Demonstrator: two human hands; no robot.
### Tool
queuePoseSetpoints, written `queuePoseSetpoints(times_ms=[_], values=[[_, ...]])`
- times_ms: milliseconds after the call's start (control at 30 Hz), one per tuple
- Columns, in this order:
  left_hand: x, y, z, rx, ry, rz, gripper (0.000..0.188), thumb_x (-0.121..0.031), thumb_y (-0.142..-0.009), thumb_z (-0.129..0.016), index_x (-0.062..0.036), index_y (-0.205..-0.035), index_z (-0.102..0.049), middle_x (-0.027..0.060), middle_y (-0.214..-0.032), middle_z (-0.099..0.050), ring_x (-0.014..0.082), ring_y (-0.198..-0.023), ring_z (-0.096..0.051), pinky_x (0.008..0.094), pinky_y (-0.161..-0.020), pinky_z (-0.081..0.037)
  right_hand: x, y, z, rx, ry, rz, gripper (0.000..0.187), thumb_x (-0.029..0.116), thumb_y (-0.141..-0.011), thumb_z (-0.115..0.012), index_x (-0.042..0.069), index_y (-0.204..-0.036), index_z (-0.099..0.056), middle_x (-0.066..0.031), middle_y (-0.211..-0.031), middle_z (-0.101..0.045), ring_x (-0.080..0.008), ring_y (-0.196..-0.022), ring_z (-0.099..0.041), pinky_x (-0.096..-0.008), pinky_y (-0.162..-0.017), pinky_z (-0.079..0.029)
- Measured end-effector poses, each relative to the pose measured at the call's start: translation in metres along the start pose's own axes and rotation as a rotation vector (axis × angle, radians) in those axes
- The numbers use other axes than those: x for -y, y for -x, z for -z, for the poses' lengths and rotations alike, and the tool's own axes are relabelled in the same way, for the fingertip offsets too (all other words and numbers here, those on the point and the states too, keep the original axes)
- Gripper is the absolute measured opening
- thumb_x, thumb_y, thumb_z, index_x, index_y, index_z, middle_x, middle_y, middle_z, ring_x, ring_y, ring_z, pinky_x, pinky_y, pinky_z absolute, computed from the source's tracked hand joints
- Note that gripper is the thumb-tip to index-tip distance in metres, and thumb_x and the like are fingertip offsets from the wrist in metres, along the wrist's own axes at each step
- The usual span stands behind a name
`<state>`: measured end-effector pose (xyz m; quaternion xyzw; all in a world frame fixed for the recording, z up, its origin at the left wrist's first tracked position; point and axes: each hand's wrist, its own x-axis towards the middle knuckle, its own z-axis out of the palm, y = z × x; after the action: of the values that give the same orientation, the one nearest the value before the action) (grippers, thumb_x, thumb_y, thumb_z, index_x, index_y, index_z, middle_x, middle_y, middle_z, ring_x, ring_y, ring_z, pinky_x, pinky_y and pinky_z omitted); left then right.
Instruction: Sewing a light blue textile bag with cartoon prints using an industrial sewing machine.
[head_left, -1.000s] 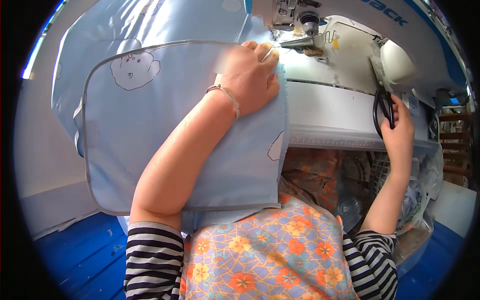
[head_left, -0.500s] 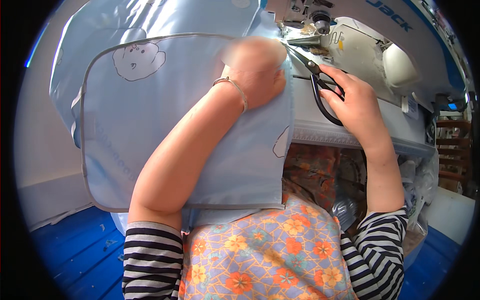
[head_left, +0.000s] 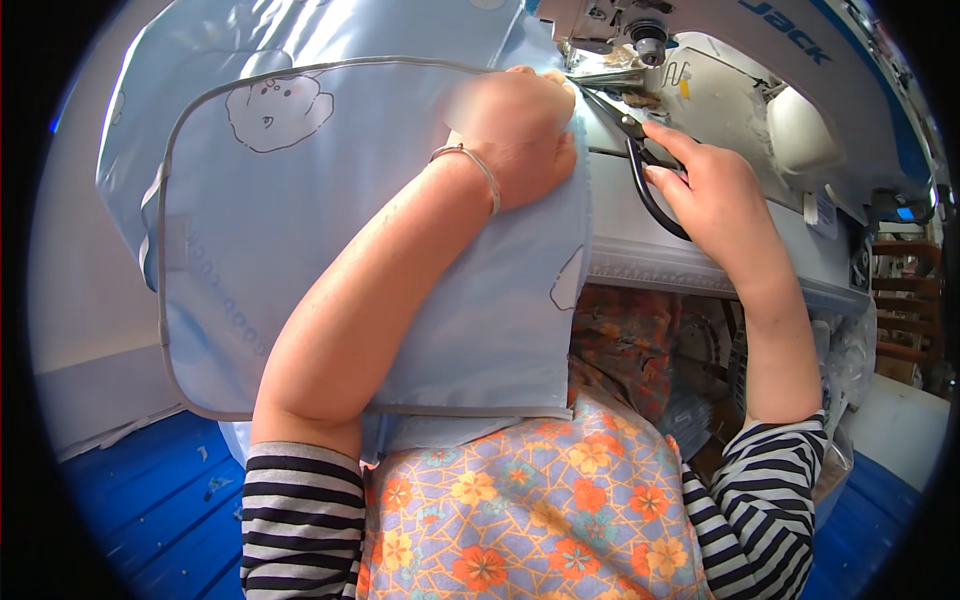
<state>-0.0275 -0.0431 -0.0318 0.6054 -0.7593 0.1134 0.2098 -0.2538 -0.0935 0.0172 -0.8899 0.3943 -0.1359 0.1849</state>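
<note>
A light blue fabric piece (head_left: pixel 470 330) with grey-bound edges and printed white cartoon animals lies spread in front of me. My left hand (head_left: pixel 515 130), a bangle at its wrist, is closed on the far right edge of this fabric; part of the hand is blurred. Black-handled scissors (head_left: pixel 640 175) are held in my right hand (head_left: pixel 710 190), with fingers at the handles. Their blades point far left, and the tips reach the fabric edge beside my left fingers. The handles look close together.
Beyond my hands stands a white and blue sewing machine (head_left: pixel 830 60), its head (head_left: pixel 650 40) just past the scissors. Small scraps lie by its base. A ruler strip (head_left: pixel 650 275) runs along the table's front edge. Blue panels (head_left: pixel 170 500) show at lower left.
The scissor handles have drawn closer together as my right hand closed a little. My left fingers have shifted slightly at the fabric edge, and the fabric's top border has risen slightly.
</note>
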Motion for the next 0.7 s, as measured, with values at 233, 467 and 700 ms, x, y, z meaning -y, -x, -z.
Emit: queuePoseSetpoints(times_ms=[233,467,700], values=[[0.002,-0.004,0.000,0.047,-0.011,-0.016,0.029,-0.022,-0.079,-0.057,-0.0065,-0.103,-0.064,0.0039,-0.109,-0.064,0.0223,-0.110,-0.056,0.0404,-0.090,-0.046,0.004,0.005,-0.015,-0.045,0.010,-0.014,0.038,0.020,-0.087,-0.066,0.008,-0.123,-0.062,-0.0234,-0.080,-0.063,-0.0388,-0.075,-0.062,-0.0414,-0.070,-0.048],[0.004,-0.004,0.001,0.050,0.037,0.036,0.044,-0.023,-0.080,-0.060,-0.0024,-0.119,-0.062,0.0109,-0.128,-0.060,0.0278,-0.122,-0.052,0.0423,-0.102,-0.041,-0.003,0.024,-0.014,-0.103,-0.054,-0.044,0.038,0.016,-0.086,-0.067,0.006,-0.122,-0.062,-0.0213,-0.094,-0.068,-0.0361,-0.082,-0.066,-0.0382,-0.075,-0.050],[0.005,-0.005,0.000,0.024,0.051,0.010,0.045,-0.027,-0.078,-0.059,-0.0047,-0.116,-0.063,0.0069,-0.121,-0.062,0.0229,-0.119,-0.053,0.0407,-0.098,-0.041,-0.002,0.020,-0.009,-0.089,-0.086,-0.011,0.038,0.015,-0.085,-0.068,0.006,-0.122,-0.062,-0.0206,-0.096,-0.068,-0.0330,-0.077,-0.065,-0.0358,-0.074,-0.050]])
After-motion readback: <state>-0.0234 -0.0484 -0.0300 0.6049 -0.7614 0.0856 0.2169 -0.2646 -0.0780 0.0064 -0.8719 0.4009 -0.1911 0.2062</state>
